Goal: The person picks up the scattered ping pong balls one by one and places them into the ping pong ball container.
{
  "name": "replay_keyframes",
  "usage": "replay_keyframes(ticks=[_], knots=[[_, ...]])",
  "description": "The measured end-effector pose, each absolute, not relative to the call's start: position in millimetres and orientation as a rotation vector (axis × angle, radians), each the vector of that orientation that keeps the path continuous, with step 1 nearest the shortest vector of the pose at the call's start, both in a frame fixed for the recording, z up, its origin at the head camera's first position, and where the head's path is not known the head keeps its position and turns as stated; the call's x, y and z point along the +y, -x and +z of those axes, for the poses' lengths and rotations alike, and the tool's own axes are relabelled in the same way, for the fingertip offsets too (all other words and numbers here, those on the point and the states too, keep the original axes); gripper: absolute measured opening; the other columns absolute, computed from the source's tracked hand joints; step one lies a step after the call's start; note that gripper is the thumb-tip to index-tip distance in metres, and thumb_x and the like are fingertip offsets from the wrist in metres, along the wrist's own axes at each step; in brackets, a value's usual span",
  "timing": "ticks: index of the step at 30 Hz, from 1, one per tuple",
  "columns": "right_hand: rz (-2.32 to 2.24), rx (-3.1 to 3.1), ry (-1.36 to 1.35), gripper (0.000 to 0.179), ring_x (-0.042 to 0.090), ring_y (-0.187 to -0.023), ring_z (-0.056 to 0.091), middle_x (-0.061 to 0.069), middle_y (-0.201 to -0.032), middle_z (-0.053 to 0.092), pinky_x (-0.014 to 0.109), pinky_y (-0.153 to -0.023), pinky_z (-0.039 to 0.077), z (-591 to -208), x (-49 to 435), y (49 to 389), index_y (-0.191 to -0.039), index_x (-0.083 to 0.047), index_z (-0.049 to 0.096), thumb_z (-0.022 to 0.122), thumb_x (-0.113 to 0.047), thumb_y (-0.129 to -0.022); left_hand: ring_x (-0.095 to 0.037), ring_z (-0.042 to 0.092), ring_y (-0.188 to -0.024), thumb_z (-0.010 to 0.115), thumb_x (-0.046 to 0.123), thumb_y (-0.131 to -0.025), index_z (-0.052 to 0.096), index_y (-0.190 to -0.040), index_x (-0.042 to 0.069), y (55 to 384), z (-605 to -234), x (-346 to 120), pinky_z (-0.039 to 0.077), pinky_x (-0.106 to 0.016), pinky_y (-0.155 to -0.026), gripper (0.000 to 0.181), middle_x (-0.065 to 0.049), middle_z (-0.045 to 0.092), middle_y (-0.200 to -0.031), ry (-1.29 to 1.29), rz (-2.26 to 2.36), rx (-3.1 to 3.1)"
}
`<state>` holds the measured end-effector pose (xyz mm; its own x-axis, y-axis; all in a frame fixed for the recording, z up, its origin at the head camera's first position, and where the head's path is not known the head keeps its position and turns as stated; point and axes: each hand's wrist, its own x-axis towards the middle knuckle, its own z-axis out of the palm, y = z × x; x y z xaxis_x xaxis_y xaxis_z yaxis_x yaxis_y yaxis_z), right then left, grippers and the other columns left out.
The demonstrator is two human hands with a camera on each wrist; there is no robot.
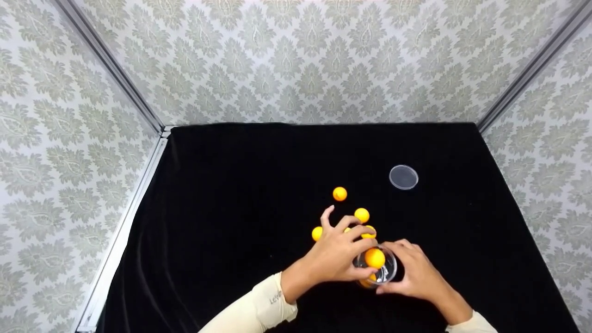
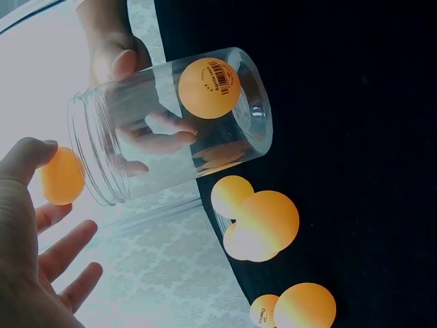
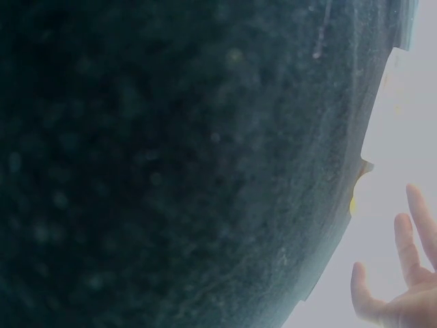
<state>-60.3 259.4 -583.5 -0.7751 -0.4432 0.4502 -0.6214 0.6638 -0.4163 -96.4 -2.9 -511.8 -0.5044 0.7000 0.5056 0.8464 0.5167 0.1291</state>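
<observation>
A clear jar (image 2: 147,154) stands upright on the black cloth, its threaded mouth towards my left hand in the left wrist view. My right hand (image 1: 416,273) grips it from the right side, and some of its fingers show through the clear wall. One orange table tennis ball (image 2: 209,87) with a printed barcode is inside, near the base. At the mouth, my left hand (image 1: 335,254) pinches another orange ball (image 2: 63,176) between thumb and forefinger; the other fingers are spread. Several loose balls (image 1: 361,215) lie around and partly under the left hand.
A clear round lid (image 1: 403,177) lies flat farther back on the right. One loose ball (image 1: 340,194) sits beyond the left fingertips. Black cloth (image 1: 240,185) covers the table, with patterned walls (image 1: 310,60) at the back and sides.
</observation>
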Motion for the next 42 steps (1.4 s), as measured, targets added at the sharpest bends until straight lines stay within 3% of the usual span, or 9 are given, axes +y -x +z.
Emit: replay_keyframes(ticks=[8,18,30,42], knots=[[0.783,-2.567,-0.861,0.1,0.011,-0.103,0.062,-0.01,-0.118,0.07,0.045,-0.084,0.048,-584.4,259.5,59.9,-0.134,-0.02,0.064,0.092,-0.067,-0.049,-0.021,0.053,-0.125,0.071,0.062,-0.081,0.072,-0.111,0.028,96.7,-511.5,-3.9,0.019,-0.075,-0.11,0.046,0.009,0.067,-0.127,1.264,-0.54,-2.356],[0.798,-2.58,-0.855,0.097,0.01,-0.102,0.061,-0.011,-0.114,0.071,0.044,-0.082,0.047,-583.7,259.9,60.6,-0.133,-0.023,0.063,0.089,-0.07,-0.052,-0.02,0.052,-0.124,0.064,0.065,-0.085,0.072,-0.113,0.029,102.2,-509.1,-11.5,0.021,-0.076,-0.108,0.046,0.009,0.067,-0.128,1.222,-0.503,-2.342],[0.806,-2.583,-0.863,0.099,0.009,-0.102,0.06,-0.014,-0.116,0.069,0.045,-0.082,0.047,-584.4,260.4,60.8,-0.135,-0.026,0.062,0.091,-0.068,-0.051,-0.021,0.054,-0.121,0.075,0.058,-0.078,0.072,-0.107,0.026,122.9,-503.2,-38.9,0.019,-0.078,-0.106,0.044,0.008,0.068,-0.126,1.059,-0.582,-2.335],[0.807,-2.602,-0.848,0.099,0.01,-0.102,0.06,-0.014,-0.115,0.07,0.045,-0.084,0.046,-582.6,259.0,60.4,-0.135,-0.026,0.062,0.093,-0.065,-0.049,-0.022,0.054,-0.119,0.073,0.059,-0.078,0.072,-0.108,0.026,142.7,-532.7,-70.6,0.019,-0.081,-0.105,0.044,0.007,0.067,-0.126,0.946,-0.5,-2.456]])
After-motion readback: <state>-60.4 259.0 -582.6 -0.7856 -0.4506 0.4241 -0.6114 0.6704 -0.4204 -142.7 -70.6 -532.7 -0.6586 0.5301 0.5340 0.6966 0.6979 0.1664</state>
